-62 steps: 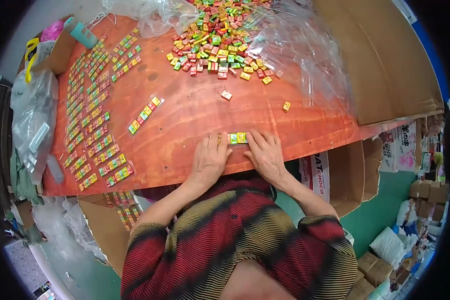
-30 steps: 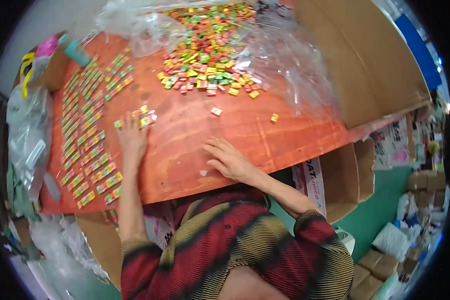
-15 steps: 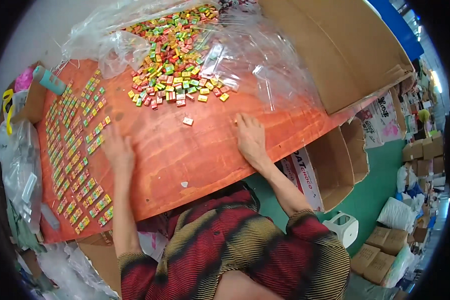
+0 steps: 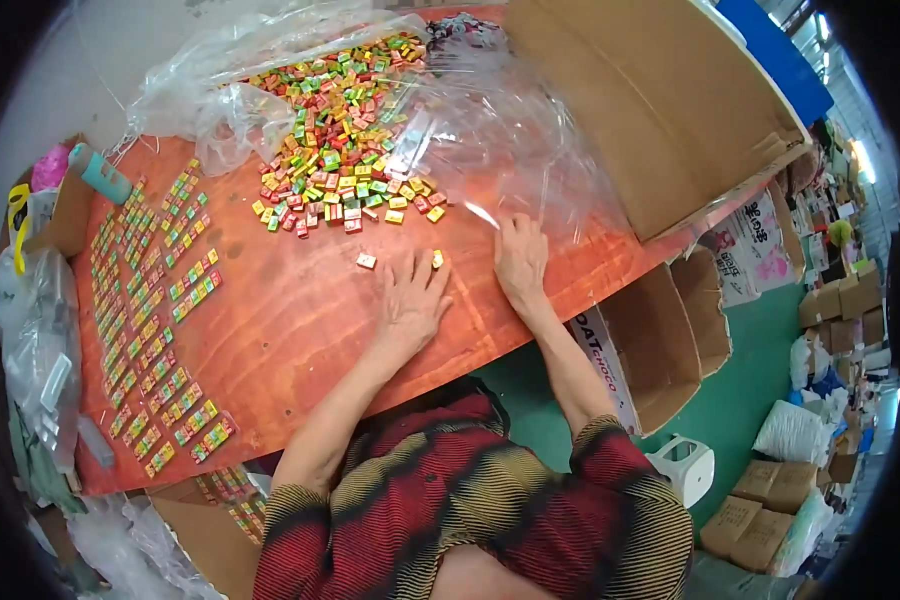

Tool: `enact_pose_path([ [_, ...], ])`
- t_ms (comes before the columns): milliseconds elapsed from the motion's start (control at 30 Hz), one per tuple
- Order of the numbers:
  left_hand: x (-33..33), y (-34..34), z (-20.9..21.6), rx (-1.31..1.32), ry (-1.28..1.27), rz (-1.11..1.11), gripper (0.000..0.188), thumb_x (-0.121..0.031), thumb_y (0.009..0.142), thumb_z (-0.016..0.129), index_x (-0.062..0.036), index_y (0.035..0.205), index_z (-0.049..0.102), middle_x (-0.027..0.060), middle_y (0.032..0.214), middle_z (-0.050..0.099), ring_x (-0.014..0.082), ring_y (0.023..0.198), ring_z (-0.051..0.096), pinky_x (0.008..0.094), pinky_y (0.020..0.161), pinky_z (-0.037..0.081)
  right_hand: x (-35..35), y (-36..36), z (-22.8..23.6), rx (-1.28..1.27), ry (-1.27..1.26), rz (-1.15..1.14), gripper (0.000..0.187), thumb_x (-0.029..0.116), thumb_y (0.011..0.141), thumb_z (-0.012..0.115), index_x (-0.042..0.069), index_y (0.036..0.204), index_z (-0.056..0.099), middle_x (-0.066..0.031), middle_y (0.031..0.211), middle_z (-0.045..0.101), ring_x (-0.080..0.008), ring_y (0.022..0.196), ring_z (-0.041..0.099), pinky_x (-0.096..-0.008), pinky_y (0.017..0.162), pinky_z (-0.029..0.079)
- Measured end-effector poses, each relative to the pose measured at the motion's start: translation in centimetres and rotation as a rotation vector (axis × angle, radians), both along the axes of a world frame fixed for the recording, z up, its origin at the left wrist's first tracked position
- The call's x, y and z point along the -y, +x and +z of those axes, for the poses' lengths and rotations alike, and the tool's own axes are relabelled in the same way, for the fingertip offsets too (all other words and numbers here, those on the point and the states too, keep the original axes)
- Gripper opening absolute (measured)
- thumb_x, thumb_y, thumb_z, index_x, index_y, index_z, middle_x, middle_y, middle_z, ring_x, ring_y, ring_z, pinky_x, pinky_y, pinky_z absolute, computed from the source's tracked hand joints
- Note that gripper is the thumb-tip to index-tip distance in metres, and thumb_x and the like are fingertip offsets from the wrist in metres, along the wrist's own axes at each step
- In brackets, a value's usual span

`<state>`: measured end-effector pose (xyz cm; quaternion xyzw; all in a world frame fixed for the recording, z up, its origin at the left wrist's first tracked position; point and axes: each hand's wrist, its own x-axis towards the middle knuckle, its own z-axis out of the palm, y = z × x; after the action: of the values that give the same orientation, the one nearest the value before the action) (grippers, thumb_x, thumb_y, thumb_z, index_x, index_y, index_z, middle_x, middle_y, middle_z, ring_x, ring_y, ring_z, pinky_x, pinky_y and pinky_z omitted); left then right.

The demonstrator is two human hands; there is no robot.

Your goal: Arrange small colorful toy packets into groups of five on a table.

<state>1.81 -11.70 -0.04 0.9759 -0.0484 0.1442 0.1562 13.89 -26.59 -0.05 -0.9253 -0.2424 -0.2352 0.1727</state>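
My left hand [image 4: 412, 302] lies flat on the red tabletop [image 4: 310, 330] with its fingers spread. By its fingertips is a small yellow box [image 4: 437, 259]; a single red-and-white box [image 4: 366, 261] lies just to its left. To the right, my right hand [image 4: 521, 262] rests palm down, fingers stretched forward at the near edge of a clear plastic sheet [image 4: 530, 150]; nothing shows in its grasp. Beyond both hands spreads a heap of small red, yellow and green boxes [image 4: 340, 140].
Rows of small boxes [image 4: 150, 310] cover the table's left side. A large cardboard box [image 4: 650, 110] stands at the far right, and open cartons [image 4: 650, 340] sit below the right edge. A teal bottle-like container [image 4: 100, 172] and plastic bags [image 4: 38, 340] lie at the left.
My left hand has moved right from beside the rows to the table's middle, near the yellow box. My right hand has shifted slightly right. The view has shifted a little.
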Motion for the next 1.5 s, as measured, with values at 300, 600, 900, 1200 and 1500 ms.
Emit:
enact_pose_path([
  [300,-1.6,-0.7,0.5,0.05,0.005,0.174,0.047,-0.024,0.077,0.059,-0.0028,0.117,0.048,0.0229,0.123,0.039,0.0407,0.119,0.032,0.0556,0.096,0.024,0.5,-4.2,1.0,-0.076,0.168,0.281,0.015,0.012,0.074,0.062,0.008,0.089,0.062,-0.0075,0.088,0.055,-0.0246,0.084,0.05,-0.0355,0.074,0.037],
  [600,-1.6,-3.1,1.2,0.376,-0.049,0.193,0.04,-0.019,0.075,0.062,-0.0054,0.112,0.052,0.0202,0.123,0.04,0.0374,0.117,0.037,0.0513,0.093,0.03,0.3,-6.3,1.3,-0.007,0.398,0.376,0.015,0.004,0.069,0.063,0.006,0.084,0.061,-0.0081,0.083,0.056,-0.0261,0.083,0.053,-0.0358,0.075,0.041],
  [900,-3.3,-7.9,2.1,0.144,0.034,0.113,0.02,-0.012,0.068,0.065,-0.0088,0.088,0.064,0.0063,0.093,0.057,0.0273,0.094,0.051,0.0407,0.08,0.037,-1.1,-9.0,2.0,-0.349,0.024,0.769,0.014,0.014,0.07,0.065,0.006,0.081,0.06,-0.0083,0.08,0.053,-0.0253,0.078,0.053,-0.0356,0.068,0.04],
  [1200,-5.5,-6.3,4.4,-0.031,-0.111,0.076,0.014,-0.009,0.067,0.066,-0.0077,0.081,0.063,0.006,0.08,0.054,0.0251,0.078,0.05,0.0372,0.072,0.038,-2.5,-6.7,3.4,-0.593,-0.073,0.895,0.015,0.015,0.073,0.063,0.003,0.082,0.061,-0.0115,0.084,0.056,-0.0298,0.078,0.055,-0.0371,0.066,0.044],
  [1500,-3.0,-6.1,5.4,0.426,0.135,0.212,0.035,-0.017,0.071,0.064,-0.008,0.103,0.057,0.0177,0.12,0.043,0.0348,0.114,0.039,0.0512,0.093,0.031,-1.4,-6.7,5.3,-0.406,0.13,0.679,0.01,0.013,0.076,0.058,0.003,0.078,0.056,-0.0117,0.074,0.052,-0.0279,0.071,0.054,-0.0383,0.059,0.043],
])
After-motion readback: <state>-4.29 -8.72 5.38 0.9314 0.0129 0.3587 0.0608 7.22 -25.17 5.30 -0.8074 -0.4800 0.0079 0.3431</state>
